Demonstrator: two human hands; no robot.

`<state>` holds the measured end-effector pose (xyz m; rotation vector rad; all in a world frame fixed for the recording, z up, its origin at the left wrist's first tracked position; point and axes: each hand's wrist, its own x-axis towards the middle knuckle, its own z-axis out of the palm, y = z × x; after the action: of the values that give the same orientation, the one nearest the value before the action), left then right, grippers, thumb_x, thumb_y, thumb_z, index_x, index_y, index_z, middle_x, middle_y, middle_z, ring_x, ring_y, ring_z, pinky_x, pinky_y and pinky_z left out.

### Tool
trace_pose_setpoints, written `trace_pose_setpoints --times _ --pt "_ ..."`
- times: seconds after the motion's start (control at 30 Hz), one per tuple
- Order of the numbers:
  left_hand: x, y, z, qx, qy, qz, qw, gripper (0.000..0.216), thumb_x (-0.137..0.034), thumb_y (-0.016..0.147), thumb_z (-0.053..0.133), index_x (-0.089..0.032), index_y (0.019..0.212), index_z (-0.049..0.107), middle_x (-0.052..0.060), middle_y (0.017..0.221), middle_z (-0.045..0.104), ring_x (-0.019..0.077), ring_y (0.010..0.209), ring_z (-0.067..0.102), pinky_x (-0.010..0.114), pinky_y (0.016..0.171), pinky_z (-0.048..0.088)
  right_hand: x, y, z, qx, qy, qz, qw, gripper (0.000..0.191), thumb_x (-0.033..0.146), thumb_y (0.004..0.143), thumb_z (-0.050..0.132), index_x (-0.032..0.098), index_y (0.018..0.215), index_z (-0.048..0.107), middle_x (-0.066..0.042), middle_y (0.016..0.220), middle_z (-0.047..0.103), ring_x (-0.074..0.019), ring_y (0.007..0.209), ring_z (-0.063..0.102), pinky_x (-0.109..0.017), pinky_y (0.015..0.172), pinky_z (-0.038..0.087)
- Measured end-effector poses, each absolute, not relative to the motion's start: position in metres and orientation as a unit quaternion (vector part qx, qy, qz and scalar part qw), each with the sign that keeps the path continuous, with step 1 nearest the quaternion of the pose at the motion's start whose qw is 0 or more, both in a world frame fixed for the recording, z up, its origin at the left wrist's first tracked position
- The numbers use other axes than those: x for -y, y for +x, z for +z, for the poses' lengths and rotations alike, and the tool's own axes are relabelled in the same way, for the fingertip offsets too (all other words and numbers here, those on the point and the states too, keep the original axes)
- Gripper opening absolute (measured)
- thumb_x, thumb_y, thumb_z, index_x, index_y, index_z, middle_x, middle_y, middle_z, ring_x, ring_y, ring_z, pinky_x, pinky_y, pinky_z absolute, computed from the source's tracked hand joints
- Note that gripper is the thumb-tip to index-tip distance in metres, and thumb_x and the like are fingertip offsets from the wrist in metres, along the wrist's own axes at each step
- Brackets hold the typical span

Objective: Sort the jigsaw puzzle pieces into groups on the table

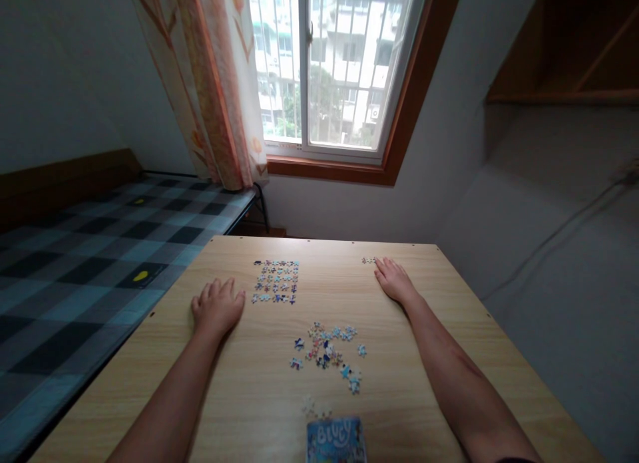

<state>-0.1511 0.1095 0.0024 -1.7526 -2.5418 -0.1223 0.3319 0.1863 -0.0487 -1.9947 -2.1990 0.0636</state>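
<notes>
My left hand (218,308) lies on the wooden table with its fingers spread and nothing in it. Just to its right are jigsaw pieces (276,279) laid out in several rows, apart from the hand. My right hand (394,280) rests on the far right part of the table, fingers stretched forward. Its fingertips are beside a short row of pale jigsaw pieces (368,260); whether they touch the nearest one I cannot tell. Between my arms lies a loose heap of mixed jigsaw pieces (327,350), some of them scattered around it.
A blue puzzle box (336,440) marked "Bluey" stands at the near edge of view, with several pale pieces (315,408) behind it. A bed with a checked cover (100,250) is on the left. Beyond the table (329,283) are a curtain (219,84) and a window (344,70).
</notes>
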Motion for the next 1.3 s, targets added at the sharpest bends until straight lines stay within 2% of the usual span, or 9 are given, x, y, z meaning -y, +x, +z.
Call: trace_pose_setpoints --times 0.23,0.43,0.53,0.63,0.7,0.77,0.9,1.03,1.3 --pt "-0.11 -0.151 0.003 0.824 -0.565 -0.05 0.021 0.063 -0.047 0.093 0.037 -0.02 0.148 0.051 0.015 0.157 0.041 0.0335 0.144 0.035 0.051 0.115 0.026 -0.183 0.33 -0.046 0.737 -0.669 0.028 0.091 0.054 0.038 0.105 0.031 0.022 0.157 0.037 -0.013 0.161 0.036 -0.03 0.149 0.032 -0.05 0.12 0.024" --pt "-0.109 -0.149 0.0 0.821 -0.568 -0.053 0.028 0.063 -0.047 0.095 0.033 -0.017 0.148 0.05 0.017 0.157 0.041 0.0324 0.144 0.035 0.052 0.116 0.025 -0.176 0.327 -0.037 0.74 -0.66 0.026 0.126 0.057 0.034 0.105 0.031 0.015 0.158 0.031 -0.016 0.159 0.038 -0.0287 0.148 0.034 -0.049 0.119 0.028" --pt "-0.108 -0.15 -0.001 0.821 -0.568 -0.055 0.033 0.062 -0.047 0.095 0.034 -0.018 0.147 0.051 0.016 0.156 0.042 0.0316 0.144 0.035 0.052 0.116 0.025 -0.17 0.314 -0.02 0.781 -0.58 0.019 0.231 0.051 0.032 0.101 0.042 0.014 0.147 0.05 -0.015 0.149 0.052 -0.0254 0.138 0.047 -0.042 0.115 0.036" --pt "-0.108 -0.15 -0.001 0.821 -0.567 -0.052 0.03 0.062 -0.047 0.095 0.033 -0.018 0.148 0.05 0.016 0.157 0.041 0.0307 0.144 0.034 0.052 0.116 0.025 -0.157 0.286 0.002 0.833 -0.456 0.038 0.312 0.03 0.033 0.099 0.05 0.02 0.109 0.075 -0.011 0.111 0.074 -0.0241 0.107 0.064 -0.04 0.103 0.046" --pt "-0.108 -0.15 0.0 0.822 -0.567 -0.049 0.027 0.063 -0.047 0.096 0.032 -0.018 0.148 0.049 0.015 0.158 0.04 0.0304 0.145 0.034 0.051 0.116 0.025 -0.143 0.261 0.014 0.878 -0.373 0.078 0.289 0.025 0.031 0.098 0.055 0.022 0.093 0.078 -0.008 0.09 0.076 -0.0209 0.086 0.066 -0.036 0.088 0.05" --pt "-0.107 -0.149 0.0 0.823 -0.565 -0.048 0.027 0.063 -0.047 0.096 0.032 -0.018 0.148 0.049 0.015 0.158 0.04 0.0302 0.145 0.033 0.051 0.116 0.025 -0.128 0.237 0.022 0.916 -0.294 0.12 0.247 0.021 0.028 0.096 0.058 0.024 0.093 0.078 -0.007 0.087 0.075 -0.0186 0.08 0.065 -0.031 0.079 0.049" --pt "-0.107 -0.149 0.0 0.823 -0.565 -0.051 0.027 0.062 -0.047 0.096 0.033 -0.019 0.148 0.05 0.015 0.158 0.041 0.0304 0.145 0.034 0.051 0.116 0.025 -0.106 0.208 0.027 0.949 -0.224 0.144 0.169 0.018 0.026 0.094 0.061 0.028 0.093 0.08 -0.003 0.084 0.074 -0.0156 0.075 0.063 -0.029 0.075 0.047" --pt "-0.107 -0.149 0.0 0.823 -0.564 -0.059 0.022 0.062 -0.047 0.095 0.035 -0.018 0.148 0.05 0.016 0.158 0.04 0.0313 0.145 0.033 0.052 0.117 0.024 -0.1 0.203 0.023 0.955 -0.22 0.138 0.142 0.018 0.027 0.094 0.062 0.03 0.095 0.08 -0.001 0.083 0.072 -0.0147 0.074 0.06 -0.027 0.072 0.045" --pt "-0.107 -0.148 0.004 0.824 -0.564 -0.051 0.013 0.063 -0.048 0.096 0.034 -0.018 0.148 0.05 0.015 0.158 0.04 0.0319 0.145 0.033 0.052 0.117 0.025 -0.12 0.233 0.016 0.927 -0.309 0.102 0.184 0.017 0.022 0.09 0.065 0.028 0.086 0.081 -0.004 0.08 0.07 -0.0163 0.075 0.058 -0.027 0.073 0.045"
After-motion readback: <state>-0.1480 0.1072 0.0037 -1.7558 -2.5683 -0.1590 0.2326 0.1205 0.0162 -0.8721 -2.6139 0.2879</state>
